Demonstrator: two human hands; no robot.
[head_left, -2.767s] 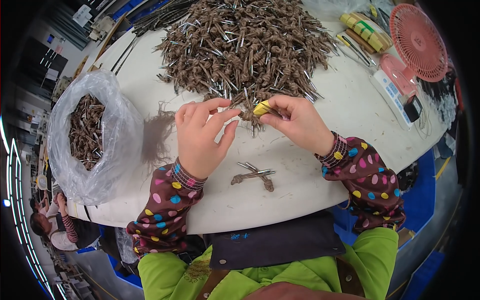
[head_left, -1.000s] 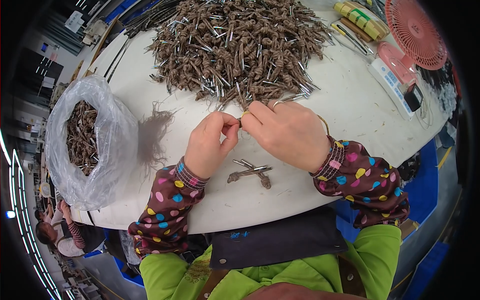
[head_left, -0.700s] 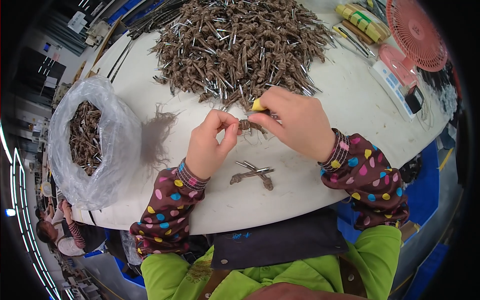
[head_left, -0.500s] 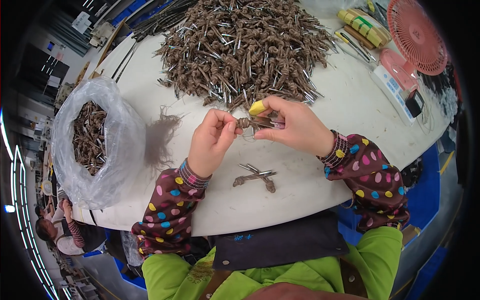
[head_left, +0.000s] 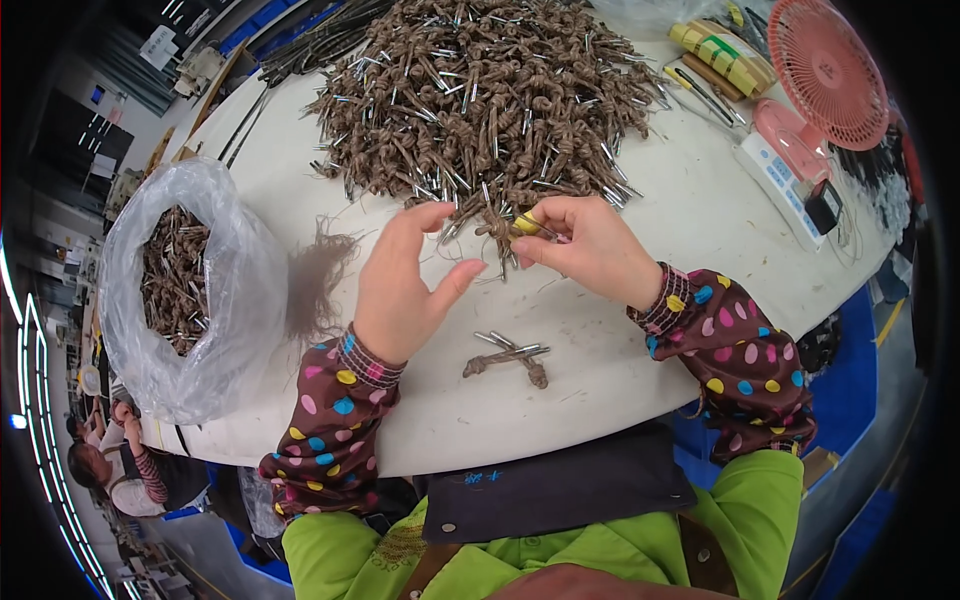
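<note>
My left hand [head_left: 408,285] is open, thumb and fingers spread apart, just left of a brown knotted cord [head_left: 495,228] with a metal tip. That cord is at the fingertips of my right hand [head_left: 592,248], which is closed with thumb and forefinger pinched together. A yellow cover [head_left: 526,223] sits on the right forefinger. Small metal thread snips [head_left: 548,234] show partly inside the right hand; the fingers hide most of them. Nearer to me, two short knotted cords [head_left: 508,360] lie crossed on the white table [head_left: 600,375].
A large heap of knotted cords [head_left: 480,110] covers the far table. On the left stands a clear plastic bag [head_left: 245,290] of similar cords, beside loose brown fibres [head_left: 322,280]. A pink fan [head_left: 828,70], a white power strip [head_left: 778,180] and a yellow-wrapped bundle [head_left: 722,55] are at far right.
My left hand has let go of the knotted cord and opened, drawing slightly left. My right hand has the cord at its fingertips, and the snips' blades have swung back from it.
</note>
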